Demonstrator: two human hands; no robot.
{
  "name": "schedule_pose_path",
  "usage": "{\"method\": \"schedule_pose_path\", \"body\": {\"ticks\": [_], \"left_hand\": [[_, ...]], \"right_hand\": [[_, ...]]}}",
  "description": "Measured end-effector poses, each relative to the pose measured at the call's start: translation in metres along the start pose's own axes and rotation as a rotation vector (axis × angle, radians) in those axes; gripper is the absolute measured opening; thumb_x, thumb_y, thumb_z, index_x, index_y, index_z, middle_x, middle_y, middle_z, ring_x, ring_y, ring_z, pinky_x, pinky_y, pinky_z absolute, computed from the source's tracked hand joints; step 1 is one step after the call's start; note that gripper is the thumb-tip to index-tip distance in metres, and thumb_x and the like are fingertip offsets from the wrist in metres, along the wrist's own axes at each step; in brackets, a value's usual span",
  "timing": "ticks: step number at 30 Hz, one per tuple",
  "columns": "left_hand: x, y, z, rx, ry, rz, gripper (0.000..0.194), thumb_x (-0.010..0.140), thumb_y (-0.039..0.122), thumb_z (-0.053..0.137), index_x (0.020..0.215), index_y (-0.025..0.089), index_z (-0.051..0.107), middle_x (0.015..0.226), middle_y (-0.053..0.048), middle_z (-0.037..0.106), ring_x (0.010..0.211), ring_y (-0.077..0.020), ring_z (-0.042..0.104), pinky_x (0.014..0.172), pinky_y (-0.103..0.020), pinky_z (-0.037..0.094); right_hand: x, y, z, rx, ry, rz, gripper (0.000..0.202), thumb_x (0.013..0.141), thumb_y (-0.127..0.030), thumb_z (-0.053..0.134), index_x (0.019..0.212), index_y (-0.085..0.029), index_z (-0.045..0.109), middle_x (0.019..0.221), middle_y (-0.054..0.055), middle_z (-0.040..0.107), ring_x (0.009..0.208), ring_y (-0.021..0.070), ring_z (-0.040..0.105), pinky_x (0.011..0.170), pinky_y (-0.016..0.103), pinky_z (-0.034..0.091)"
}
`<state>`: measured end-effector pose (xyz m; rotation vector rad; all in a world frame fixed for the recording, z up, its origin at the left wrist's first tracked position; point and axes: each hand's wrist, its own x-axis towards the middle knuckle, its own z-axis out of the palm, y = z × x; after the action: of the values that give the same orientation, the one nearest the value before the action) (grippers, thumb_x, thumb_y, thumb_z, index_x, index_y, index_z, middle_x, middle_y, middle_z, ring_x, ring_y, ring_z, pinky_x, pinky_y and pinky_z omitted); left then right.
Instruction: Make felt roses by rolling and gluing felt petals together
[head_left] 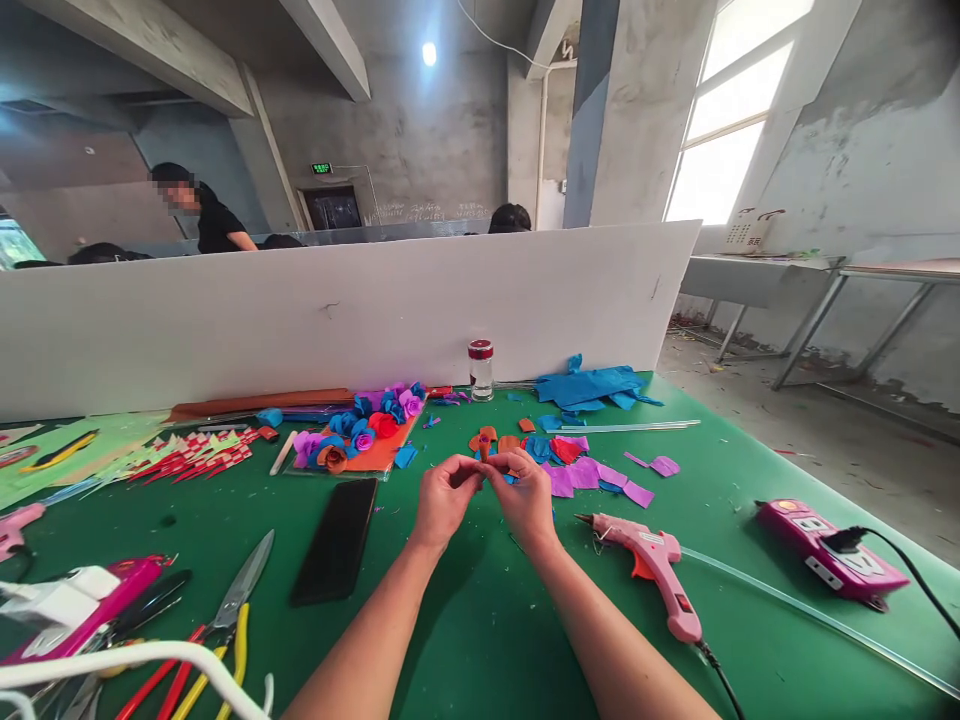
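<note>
In the middle of the head view, my left hand (444,500) and my right hand (525,495) meet fingertip to fingertip above the table. Both are closed in a pinch on a small orange-brown crepe paper flower (485,442), whose lower end is hidden by the fingers. Behind and right of the hands lie purple paper pieces (592,474), with blue and red ones among them. Finished paper flowers (360,425) in blue, purple, red and orange sit on an orange sheet to the left. A pink glue gun (651,560) lies right of my right hand.
A black phone (335,540) lies left of my forearm; scissors (246,590) and pliers are beyond it. A glass jar (481,372) stands before the white partition (375,320). At right is a power strip (832,555) with a cord. A person (214,215) is behind the partition.
</note>
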<state>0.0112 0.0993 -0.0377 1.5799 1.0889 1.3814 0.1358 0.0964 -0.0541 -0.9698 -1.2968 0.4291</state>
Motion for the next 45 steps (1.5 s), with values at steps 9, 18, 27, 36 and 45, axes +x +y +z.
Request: {"method": "schedule_pose_path", "body": {"ticks": [9,18,27,36,45], "left_hand": [[0.003,-0.003,-0.007,-0.042,0.112,-0.028,0.019,0.065,0.02,0.046,0.047,0.02,0.053,0.052,0.001,0.052,0.05,-0.0119,0.045,0.05,-0.024,0.037],[0.006,-0.003,-0.007,-0.129,0.077,-0.119,0.009,0.069,0.026,0.051,0.067,0.02,0.057,0.053,0.006,0.042,0.051,-0.0111,0.043,0.052,-0.023,0.036],[0.007,-0.004,-0.01,-0.204,0.083,-0.181,0.014,0.07,0.032,0.066,0.073,0.018,0.064,0.062,0.004,0.054,0.057,-0.0104,0.048,0.059,-0.023,0.041],[0.009,0.002,-0.015,-0.17,0.105,0.027,0.039,0.069,0.035,0.078,0.106,0.023,0.071,0.116,-0.008,0.065,0.094,-0.0187,0.06,0.083,-0.03,0.05],[0.006,0.005,-0.014,-0.173,-0.025,-0.014,0.023,0.071,0.034,0.077,0.09,0.02,0.074,0.092,-0.003,0.07,0.086,-0.0175,0.062,0.08,-0.028,0.049]], "right_hand": [[0.005,0.01,0.001,0.187,0.077,0.285,0.031,0.07,-0.047,0.072,0.072,-0.016,0.069,0.066,0.004,0.069,0.059,0.016,0.059,0.054,0.026,0.044],[0.004,0.004,0.003,0.177,0.004,0.275,0.031,0.071,-0.047,0.072,0.068,-0.016,0.069,0.063,0.003,0.068,0.057,0.0147,0.057,0.053,0.025,0.042],[0.002,0.003,0.002,0.183,-0.044,0.277,0.031,0.069,-0.047,0.074,0.068,-0.017,0.069,0.065,0.003,0.069,0.057,0.0156,0.058,0.057,0.027,0.045],[0.002,-0.002,0.004,0.065,-0.039,0.011,0.016,0.079,-0.033,0.07,0.07,-0.02,0.068,0.07,0.002,0.063,0.068,0.0167,0.059,0.066,0.029,0.048],[0.002,0.0,0.004,0.054,-0.048,0.028,0.008,0.079,-0.025,0.068,0.072,-0.02,0.069,0.069,0.002,0.063,0.068,0.0171,0.059,0.065,0.028,0.048]]}}
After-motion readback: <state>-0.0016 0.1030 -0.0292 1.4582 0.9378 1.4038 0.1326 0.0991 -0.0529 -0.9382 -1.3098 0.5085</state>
